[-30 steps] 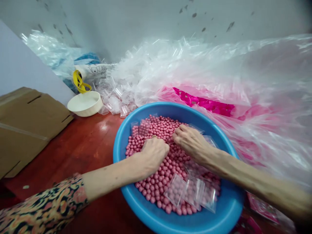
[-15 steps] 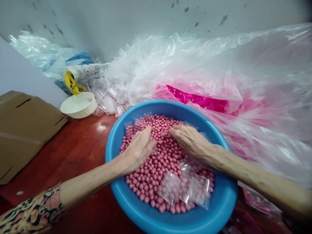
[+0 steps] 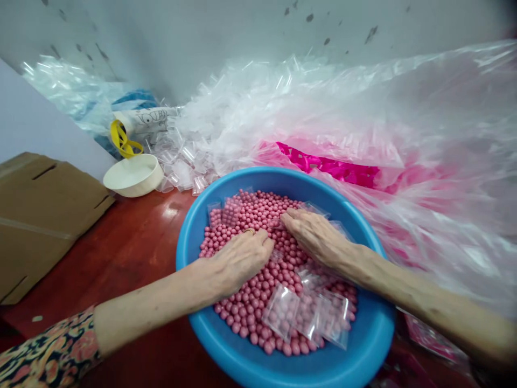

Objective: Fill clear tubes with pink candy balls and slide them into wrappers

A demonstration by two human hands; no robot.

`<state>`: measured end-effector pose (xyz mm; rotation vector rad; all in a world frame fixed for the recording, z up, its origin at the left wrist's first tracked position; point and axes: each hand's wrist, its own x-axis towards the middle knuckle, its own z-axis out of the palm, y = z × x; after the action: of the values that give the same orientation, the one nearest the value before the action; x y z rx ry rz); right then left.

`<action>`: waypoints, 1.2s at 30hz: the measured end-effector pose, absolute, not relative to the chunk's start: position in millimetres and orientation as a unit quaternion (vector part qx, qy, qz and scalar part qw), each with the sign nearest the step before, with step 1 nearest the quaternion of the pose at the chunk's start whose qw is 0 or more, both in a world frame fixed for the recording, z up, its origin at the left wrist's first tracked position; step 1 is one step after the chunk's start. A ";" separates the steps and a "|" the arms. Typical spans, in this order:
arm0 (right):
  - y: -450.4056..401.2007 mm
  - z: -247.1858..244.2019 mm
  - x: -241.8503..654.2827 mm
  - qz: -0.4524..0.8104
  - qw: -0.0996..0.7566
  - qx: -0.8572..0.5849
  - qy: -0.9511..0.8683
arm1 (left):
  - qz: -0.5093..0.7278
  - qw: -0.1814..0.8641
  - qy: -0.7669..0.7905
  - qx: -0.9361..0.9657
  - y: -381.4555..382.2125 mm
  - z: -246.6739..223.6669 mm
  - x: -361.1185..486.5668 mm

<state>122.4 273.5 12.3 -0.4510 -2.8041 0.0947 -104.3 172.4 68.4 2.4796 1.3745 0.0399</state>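
Note:
A round blue basin (image 3: pixel 214 350) holds a mass of glossy pink balls (image 3: pixel 250 307). Small flat clear plastic cases (image 3: pixel 281 312) lie on and among the balls, several at the near right and others at the far left of the basin. My left hand (image 3: pixel 242 258), with a ring on one finger, rests over the middle of the balls, its fingers curled down. My right hand (image 3: pixel 313 231) reaches in from the right, fingers pressed together and tips low in the balls. Clear plastic shows near the fingertips of both hands, but what they grip is hidden.
The basin stands on a reddish-brown table (image 3: pixel 149 231). At left are a cardboard box (image 3: pixel 44 215), a shallow white bowl (image 3: pixel 135 178) and a yellow ribbon loop (image 3: pixel 121 137). Behind lie heaped clear plastic cases (image 3: pixel 186 161) and a large plastic bag (image 3: pixel 436 124) with bright pink pieces (image 3: pixel 335 167).
My left hand has moved right and slightly nearer, toward the basin's middle, and its fingers have curled more. My right hand stays in almost the same spot.

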 end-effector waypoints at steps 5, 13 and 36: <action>271.5 9.5 117.9 0.040 0.163 -0.169 -0.971 | -0.042 -0.020 0.511 0.858 144.2 87.0 -100.0; 272.8 3.0 115.8 0.050 0.180 -0.172 -0.967 | 0.003 0.180 0.484 0.857 180.3 62.8 -112.0; 275.4 59.9 85.4 0.265 0.138 -0.339 -0.892 | 0.300 0.600 0.580 0.462 188.0 83.8 -109.4</action>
<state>85.4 275.4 59.9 -0.9806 -2.5801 0.7679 -109.4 188.0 83.8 1.0717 1.3441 0.6958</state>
